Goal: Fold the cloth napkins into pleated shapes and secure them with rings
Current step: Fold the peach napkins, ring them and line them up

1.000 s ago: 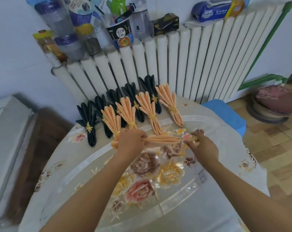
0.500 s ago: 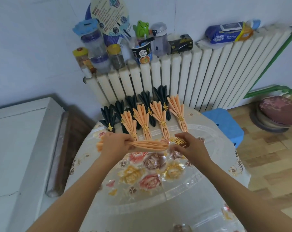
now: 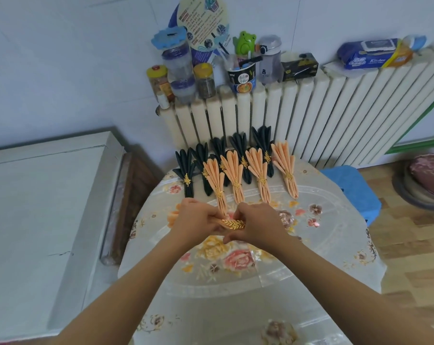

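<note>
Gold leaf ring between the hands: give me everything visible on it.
The gold leaf ring looks like shiny metal shaped as a wheat-ear or leaf sprig, lying roughly horizontal. Only its leafy top shows; the band is hidden. It sits over the folded peach napkin, whose pleated end pokes out past the left hand. The right hand pinches its right end, the left hand's fingertips meet its left end. It is held just above the floral tablecloth, in front of the finished napkins. How far it is slid on cannot be told.

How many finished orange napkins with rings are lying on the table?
4, in the front row before the black ones: far left, next, third, far right. A fifth orange napkin sits mostly hidden in both hands, its ring going on.
</note>
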`<state>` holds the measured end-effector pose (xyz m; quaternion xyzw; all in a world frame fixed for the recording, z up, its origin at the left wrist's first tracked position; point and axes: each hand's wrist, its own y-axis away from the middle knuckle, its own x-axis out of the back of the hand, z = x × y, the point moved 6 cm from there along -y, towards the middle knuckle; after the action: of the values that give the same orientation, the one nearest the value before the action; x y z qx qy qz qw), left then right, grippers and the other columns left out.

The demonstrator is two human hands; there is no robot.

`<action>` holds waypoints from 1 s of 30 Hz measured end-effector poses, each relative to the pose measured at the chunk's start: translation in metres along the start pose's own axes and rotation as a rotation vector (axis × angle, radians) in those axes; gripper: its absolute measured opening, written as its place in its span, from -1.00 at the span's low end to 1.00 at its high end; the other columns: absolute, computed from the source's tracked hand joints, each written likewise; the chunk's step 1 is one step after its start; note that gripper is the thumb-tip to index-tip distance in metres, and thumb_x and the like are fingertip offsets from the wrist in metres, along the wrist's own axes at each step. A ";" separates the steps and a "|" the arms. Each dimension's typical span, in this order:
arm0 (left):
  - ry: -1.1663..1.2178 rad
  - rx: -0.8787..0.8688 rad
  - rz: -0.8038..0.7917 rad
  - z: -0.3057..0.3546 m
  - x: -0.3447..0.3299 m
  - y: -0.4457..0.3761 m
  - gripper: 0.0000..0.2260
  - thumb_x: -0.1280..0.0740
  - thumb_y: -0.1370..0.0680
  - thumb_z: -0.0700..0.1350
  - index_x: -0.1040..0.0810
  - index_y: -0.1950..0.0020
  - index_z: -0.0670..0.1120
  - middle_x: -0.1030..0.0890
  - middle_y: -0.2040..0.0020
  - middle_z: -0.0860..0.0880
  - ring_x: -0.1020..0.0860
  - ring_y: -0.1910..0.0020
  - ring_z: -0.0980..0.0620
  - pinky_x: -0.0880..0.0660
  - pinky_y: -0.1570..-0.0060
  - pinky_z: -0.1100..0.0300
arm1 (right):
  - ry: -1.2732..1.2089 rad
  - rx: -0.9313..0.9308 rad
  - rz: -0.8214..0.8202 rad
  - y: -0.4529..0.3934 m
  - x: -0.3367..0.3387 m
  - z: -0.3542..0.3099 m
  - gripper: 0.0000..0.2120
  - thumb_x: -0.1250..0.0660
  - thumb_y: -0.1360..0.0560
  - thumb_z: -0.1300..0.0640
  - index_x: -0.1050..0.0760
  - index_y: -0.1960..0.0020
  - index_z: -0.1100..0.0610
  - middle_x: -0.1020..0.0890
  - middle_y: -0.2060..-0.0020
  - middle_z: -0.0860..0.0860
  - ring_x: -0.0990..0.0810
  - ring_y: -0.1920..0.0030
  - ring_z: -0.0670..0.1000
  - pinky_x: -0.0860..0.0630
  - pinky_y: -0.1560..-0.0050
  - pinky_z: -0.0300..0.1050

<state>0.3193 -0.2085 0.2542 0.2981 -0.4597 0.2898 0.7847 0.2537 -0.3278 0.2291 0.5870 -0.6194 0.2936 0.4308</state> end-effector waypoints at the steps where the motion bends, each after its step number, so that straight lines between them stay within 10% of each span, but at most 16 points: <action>1: 0.003 0.000 -0.010 -0.003 0.001 0.001 -0.80 -0.38 -0.49 0.05 -0.64 -0.09 0.09 -0.62 0.05 0.16 -0.16 -0.01 0.14 -0.13 -0.06 0.27 | -0.011 0.001 -0.019 -0.001 -0.002 -0.004 -0.41 -0.39 -0.21 -0.39 -0.45 -0.05 0.00 -0.62 0.12 -0.08 -0.48 0.12 -0.05 -0.37 0.07 -0.17; 15: 0.068 0.040 0.002 -0.047 0.003 -0.011 -0.73 -0.44 -0.45 -0.02 -0.62 -0.15 0.09 -0.62 0.03 0.16 -0.21 -0.20 -0.02 -0.19 -0.08 0.26 | -0.237 0.038 -0.242 -0.025 -0.030 -0.024 -0.36 -0.49 -0.27 -0.20 -0.45 -0.24 0.04 -0.59 -0.05 -0.05 -0.53 -0.01 -0.05 -0.52 -0.06 -0.11; 30: 0.110 0.006 -0.048 -0.079 -0.006 -0.021 -0.73 -0.44 -0.44 -0.05 -0.61 -0.13 0.13 -0.60 0.12 0.24 -0.35 -0.16 0.06 -0.21 -0.22 0.23 | -0.305 0.036 -0.121 -0.041 -0.050 -0.029 -0.60 -0.47 -0.35 -0.10 -0.53 -0.11 0.02 -0.63 0.04 -0.07 -0.56 0.05 -0.06 -0.53 0.00 -0.07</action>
<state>0.3758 -0.1653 0.2133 0.2952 -0.4078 0.2884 0.8145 0.2966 -0.2842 0.1926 0.6687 -0.6357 0.1857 0.3381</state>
